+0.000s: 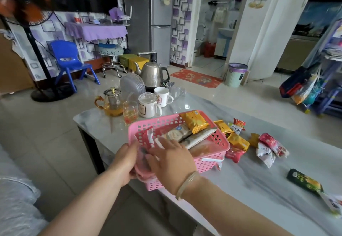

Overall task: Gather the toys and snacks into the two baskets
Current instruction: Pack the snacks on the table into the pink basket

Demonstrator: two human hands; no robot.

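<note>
Mid-gather: left hand (127, 158) grips near rim of pink basket (218, 139) at table (249, 183) edge. Right hand (171, 158), fingers spread flat, presses wrapped rolls (187, 135) inside. Next: collect loose snack packets (238, 141) just beside basket.

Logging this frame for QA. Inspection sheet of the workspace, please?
Surface: marble table, glossy.
Job's things: pink basket at the near left edge, holding a gold pack and roll packs; loose snacks to its right; green pack apart, nearer.
Clutter: kettle, teapot, mugs, glasses.
Grippers: left hand grips the basket's near corner; right hand flat over the packs.
Cables: nothing seen on the table.
Surroundings: fan, blue chair, bin.
</note>
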